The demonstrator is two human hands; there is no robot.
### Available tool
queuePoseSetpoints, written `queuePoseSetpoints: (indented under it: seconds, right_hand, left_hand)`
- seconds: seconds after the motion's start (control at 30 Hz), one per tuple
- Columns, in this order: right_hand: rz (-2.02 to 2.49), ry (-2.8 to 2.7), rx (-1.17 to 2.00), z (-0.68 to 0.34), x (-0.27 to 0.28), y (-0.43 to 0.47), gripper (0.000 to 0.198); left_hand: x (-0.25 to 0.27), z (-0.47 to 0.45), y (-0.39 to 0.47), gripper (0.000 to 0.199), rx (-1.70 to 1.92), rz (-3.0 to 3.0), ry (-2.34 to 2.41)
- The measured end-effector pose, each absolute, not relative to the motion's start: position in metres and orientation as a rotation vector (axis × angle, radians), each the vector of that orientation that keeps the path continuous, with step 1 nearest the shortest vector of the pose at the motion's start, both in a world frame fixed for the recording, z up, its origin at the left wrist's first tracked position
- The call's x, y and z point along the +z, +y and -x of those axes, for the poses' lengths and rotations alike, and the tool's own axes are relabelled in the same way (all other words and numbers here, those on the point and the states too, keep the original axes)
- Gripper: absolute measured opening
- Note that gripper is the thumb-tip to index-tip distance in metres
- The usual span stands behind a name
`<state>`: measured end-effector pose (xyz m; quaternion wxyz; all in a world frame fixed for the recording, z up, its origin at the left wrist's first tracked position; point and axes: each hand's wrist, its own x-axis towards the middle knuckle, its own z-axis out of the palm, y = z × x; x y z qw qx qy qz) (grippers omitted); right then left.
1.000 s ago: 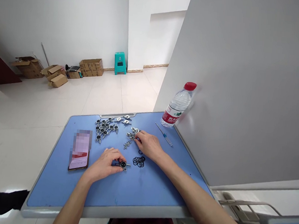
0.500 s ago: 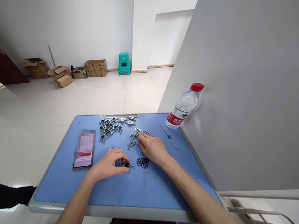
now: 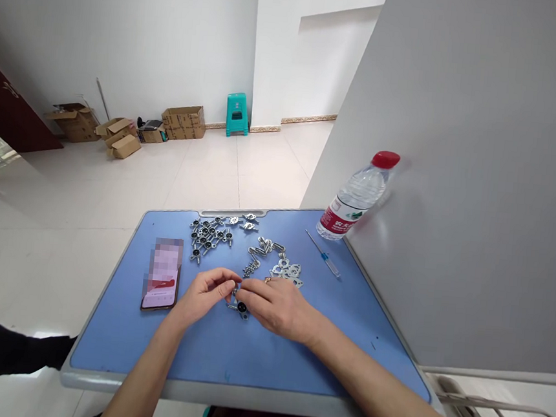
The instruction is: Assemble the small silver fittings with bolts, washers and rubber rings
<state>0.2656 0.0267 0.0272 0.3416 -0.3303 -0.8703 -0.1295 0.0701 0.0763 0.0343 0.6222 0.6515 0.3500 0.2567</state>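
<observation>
My left hand [image 3: 208,294] is closed, thumb and fingers pinched at a small silvery metal part [image 3: 235,292], mostly covered by fingers. Close against it, my right hand [image 3: 276,307] has its fingers pressed together at the same spot; what they hold is hidden. Just below the fingertips sits a metal fitting with a round black centre [image 3: 242,307]. Beyond the hands lie small screws [image 3: 251,269], a pile of long metal pieces [image 3: 265,246] and flat silvery plates with holes [image 3: 288,272]. Several black-centred fittings [image 3: 209,233] are grouped at the back left.
A phone [image 3: 162,276] lies on the left of the blue table [image 3: 115,343]. At the back right are a screwdriver [image 3: 323,255] and a water bottle [image 3: 355,199] beside a grey partition [image 3: 469,186]. A few silvery plates with pins [image 3: 250,226] lie near the back edge.
My right hand has come back from the metal pile to meet my left hand, uncovering the flat plates and covering the black rings. The view has shifted slightly.
</observation>
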Motion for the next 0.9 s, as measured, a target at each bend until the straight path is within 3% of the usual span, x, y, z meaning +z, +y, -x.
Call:
queuePoseSetpoints:
  seconds: [0.17,0.37,0.47,0.6,0.73,0.9]
  right_hand:
    - [0.959,-2.273,-0.272,-0.265,0.023,0.028,0.026]
    - [1.146,-2.061,0.241,-0.265,0.027,0.027,0.013]
    - [1.171,-2.028,0.356,-0.262,0.03,0.025,0.018]
    - [1.265,-2.109,0.384,-0.266,0.034,0.021,0.022]
    - [1.323,-2.311,0.342,-0.275,0.037,0.015,0.018]
    - [1.345,-2.476,0.305,-0.278,0.036,0.012,0.018]
  left_hand:
    - [0.033,-0.071,0.076,0.035,0.58,-1.334,0.784]
    - [0.031,-0.075,0.077,0.038,0.705,-1.323,0.862]
    - [0.029,-0.076,0.076,0.035,0.742,-1.377,0.845]
    - [0.032,-0.073,0.072,0.027,0.684,-1.545,0.863]
    - [0.038,-0.066,0.067,0.038,0.389,-1.872,0.964]
    - [0.037,-0.069,0.064,0.017,0.213,-2.146,0.936]
